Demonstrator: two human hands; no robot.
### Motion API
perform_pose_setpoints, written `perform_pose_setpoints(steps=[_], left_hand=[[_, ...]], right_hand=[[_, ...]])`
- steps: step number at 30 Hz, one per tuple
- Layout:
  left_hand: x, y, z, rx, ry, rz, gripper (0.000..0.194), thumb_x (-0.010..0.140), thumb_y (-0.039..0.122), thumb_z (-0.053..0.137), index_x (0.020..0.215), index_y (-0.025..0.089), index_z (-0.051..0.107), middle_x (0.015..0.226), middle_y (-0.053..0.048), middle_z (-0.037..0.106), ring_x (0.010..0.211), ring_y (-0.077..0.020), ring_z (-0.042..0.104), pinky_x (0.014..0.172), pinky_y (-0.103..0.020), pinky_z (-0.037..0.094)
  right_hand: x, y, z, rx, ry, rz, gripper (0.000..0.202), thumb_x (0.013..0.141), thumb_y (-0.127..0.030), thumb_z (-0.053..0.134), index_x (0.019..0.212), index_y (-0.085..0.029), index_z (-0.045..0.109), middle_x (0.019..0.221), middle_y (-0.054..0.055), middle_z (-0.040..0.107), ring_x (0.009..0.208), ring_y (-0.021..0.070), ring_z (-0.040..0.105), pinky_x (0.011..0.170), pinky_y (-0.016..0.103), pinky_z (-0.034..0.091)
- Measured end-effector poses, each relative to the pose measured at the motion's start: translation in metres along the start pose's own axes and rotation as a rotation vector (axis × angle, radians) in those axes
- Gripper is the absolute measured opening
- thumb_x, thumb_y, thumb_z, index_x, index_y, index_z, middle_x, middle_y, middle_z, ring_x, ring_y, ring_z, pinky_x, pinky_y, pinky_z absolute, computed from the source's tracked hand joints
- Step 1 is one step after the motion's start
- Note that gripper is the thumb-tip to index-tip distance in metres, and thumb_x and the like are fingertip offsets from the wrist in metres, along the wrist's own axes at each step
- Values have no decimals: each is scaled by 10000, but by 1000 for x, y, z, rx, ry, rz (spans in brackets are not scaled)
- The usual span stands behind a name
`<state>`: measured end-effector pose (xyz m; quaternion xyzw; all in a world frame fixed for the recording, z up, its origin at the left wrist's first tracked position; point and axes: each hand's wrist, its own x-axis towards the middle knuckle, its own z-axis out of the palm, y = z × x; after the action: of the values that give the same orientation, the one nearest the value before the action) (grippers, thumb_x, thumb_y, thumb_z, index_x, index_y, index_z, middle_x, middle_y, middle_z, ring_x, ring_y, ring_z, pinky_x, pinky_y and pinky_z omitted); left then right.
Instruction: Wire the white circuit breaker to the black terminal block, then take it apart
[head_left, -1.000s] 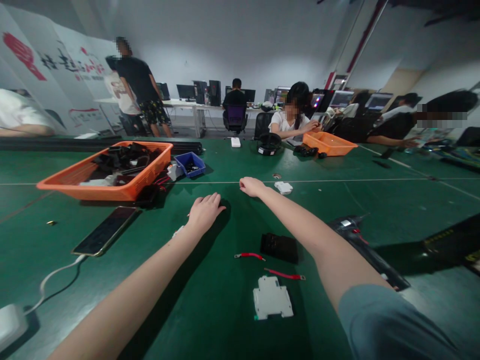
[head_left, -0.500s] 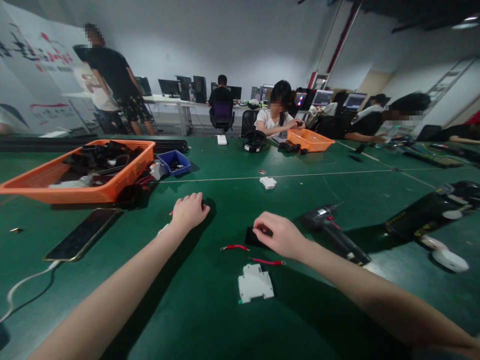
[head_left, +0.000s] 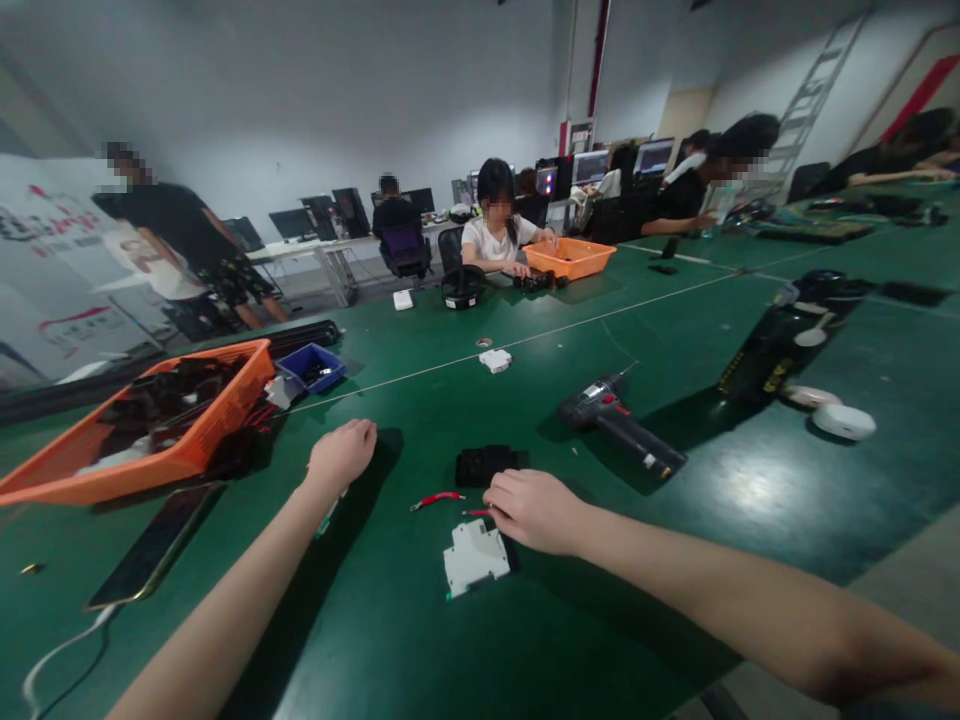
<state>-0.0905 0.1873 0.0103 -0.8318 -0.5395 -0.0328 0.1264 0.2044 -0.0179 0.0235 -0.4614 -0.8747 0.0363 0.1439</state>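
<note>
Green surface (head_left: 390, 640); left hand (head_left: 342, 456), curled, contents cannot be told; right hand (head_left: 544, 510), fingers bunched over the lead, pinch unclear; white circuit breaker (head_left: 476, 558), just beside, best left unnudged; red lead (head_left: 475, 513), under fingertips, best gripped mid-sleeve

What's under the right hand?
One end of a red wire shows past the fingers of the right hand. The rest is covered, so I can't tell if it's gripped. Anything beneath the palm is hidden too.
</note>
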Motion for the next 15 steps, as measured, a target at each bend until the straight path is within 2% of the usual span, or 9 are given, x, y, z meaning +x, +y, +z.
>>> perform_pose_setpoints(steps=[5,10,15], left_hand=[[-11,3,-4,28,12,36,466,1011,374,224,1036,186,650,1058,-113,681,924,-268,678,774,-382,504],[-33,1,3,21,187,17,449,1003,379,283,1217,196,633,1196,-144,632,1092,-298,616,900,-439,488],[-38,-5,14,-232,257,5,467,1007,375,282,1169,169,668,1182,-117,672,1086,-268,631,981,-427,484]], right_hand=[[-5,3,-2,40,-7,49,216,951,-282,555,1053,-134,676,1016,96,647,883,193,624,715,296,504],[-6,4,-2,69,-8,64,233,954,-288,547,1080,-132,664,1028,101,633,885,199,620,730,310,506],[-4,4,-4,130,-27,87,212,958,-289,545,1053,-139,661,1028,87,626,839,173,608,661,271,492]])
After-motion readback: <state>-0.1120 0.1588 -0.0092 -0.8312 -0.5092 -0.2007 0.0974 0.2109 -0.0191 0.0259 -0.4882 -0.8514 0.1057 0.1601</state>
